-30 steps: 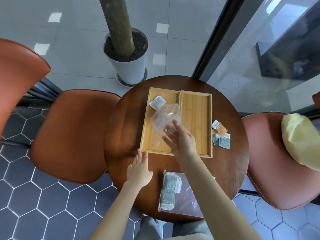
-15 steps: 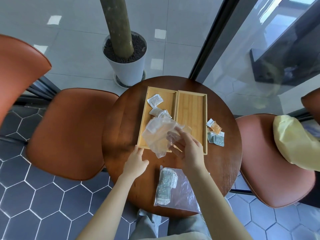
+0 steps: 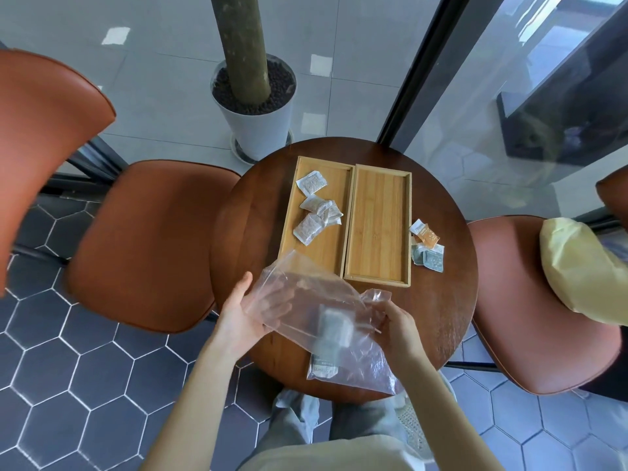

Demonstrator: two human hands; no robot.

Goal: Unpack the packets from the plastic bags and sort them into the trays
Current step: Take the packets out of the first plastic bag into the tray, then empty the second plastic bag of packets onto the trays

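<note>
Two wooden trays stand side by side on the round brown table (image 3: pixel 248 232). The left tray (image 3: pixel 328 256) holds several white packets (image 3: pixel 317 212); the right tray (image 3: pixel 379 232) holds nothing. I hold an empty clear plastic bag (image 3: pixel 306 294) over the table's near edge. My right hand (image 3: pixel 399 322) pinches its right end. My left hand (image 3: pixel 243 314) lies palm up with fingers spread under its left side. Beneath it on the table lies a second plastic bag (image 3: pixel 363 368) with grey-green packets (image 3: pixel 326 351) inside.
Orange packets (image 3: pixel 426 234) and green packets (image 3: pixel 430 258) lie loose on the table right of the trays. Brown chairs stand left (image 3: pixel 149 243) and right (image 3: pixel 530 300), the right one bearing a yellow bag (image 3: pixel 584 270). A potted tree (image 3: pixel 258 117) and a glass wall stand beyond.
The bag was tipped over the left tray and more white packets now lie there. My right hand drew the emptied bag back toward me, and my left hand rose under it.
</note>
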